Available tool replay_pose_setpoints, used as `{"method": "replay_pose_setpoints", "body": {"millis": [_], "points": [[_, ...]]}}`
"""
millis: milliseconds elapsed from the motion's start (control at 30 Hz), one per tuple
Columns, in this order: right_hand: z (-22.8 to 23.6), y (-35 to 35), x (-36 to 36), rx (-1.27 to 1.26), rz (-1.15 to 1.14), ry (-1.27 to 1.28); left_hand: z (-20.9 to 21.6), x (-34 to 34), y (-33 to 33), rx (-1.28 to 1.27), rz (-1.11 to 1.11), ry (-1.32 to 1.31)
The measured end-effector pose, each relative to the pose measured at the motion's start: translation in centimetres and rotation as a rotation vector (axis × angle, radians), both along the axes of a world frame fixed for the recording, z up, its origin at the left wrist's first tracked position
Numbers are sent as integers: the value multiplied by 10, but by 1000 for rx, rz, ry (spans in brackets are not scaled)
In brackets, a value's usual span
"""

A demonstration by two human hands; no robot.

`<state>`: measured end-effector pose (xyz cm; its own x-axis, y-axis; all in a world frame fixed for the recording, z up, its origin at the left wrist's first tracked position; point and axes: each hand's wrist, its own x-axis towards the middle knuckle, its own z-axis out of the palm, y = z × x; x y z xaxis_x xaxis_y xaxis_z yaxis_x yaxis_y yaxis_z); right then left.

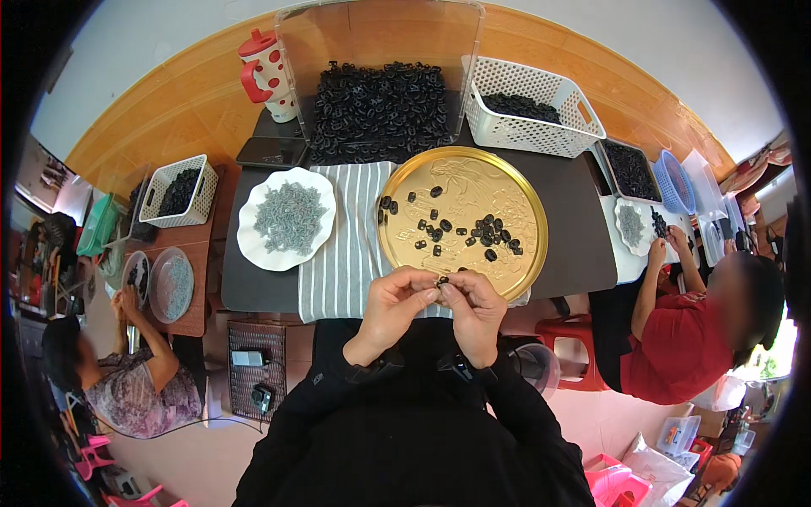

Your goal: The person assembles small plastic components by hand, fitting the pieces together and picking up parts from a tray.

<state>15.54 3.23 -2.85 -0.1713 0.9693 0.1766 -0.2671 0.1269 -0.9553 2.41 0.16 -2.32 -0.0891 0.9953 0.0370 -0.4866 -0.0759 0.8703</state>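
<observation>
Mostly, the small black part stayed hidden: only a sliver of it showed between the fingertips of the left hand and the right hand, and its shape could not be made out. Both hands were pinched together on it, thumbs and forefingers closed tight, held just over the near rim of the round gold tray. The person's dark sleeves ran off the lower edge.

On the tray, loose black parts lay scattered toward its middle and right, leaving bare gold along the far side. A striped cloth lay under the tray's left edge, and beside it sat a white scalloped plate of grey pieces (too small to tell apart). Behind the tray, a heap of black parts stood inside a clear screen, with a white basket just to its right.
</observation>
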Motion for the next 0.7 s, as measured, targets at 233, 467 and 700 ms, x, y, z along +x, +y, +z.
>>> {"method": "replay_pose_setpoints", "body": {"millis": [233, 467, 700], "points": [[-1, -9, -3, -28, -64, 22, -7, 6, 1, 35, 121, 112], [5, 13, 25, 165, -126, -338, -8, -6, -1, -93, 74, 43], [17, 49, 59, 533, -102, -827, -12, -15, 2, -90, 85, 137]]}}
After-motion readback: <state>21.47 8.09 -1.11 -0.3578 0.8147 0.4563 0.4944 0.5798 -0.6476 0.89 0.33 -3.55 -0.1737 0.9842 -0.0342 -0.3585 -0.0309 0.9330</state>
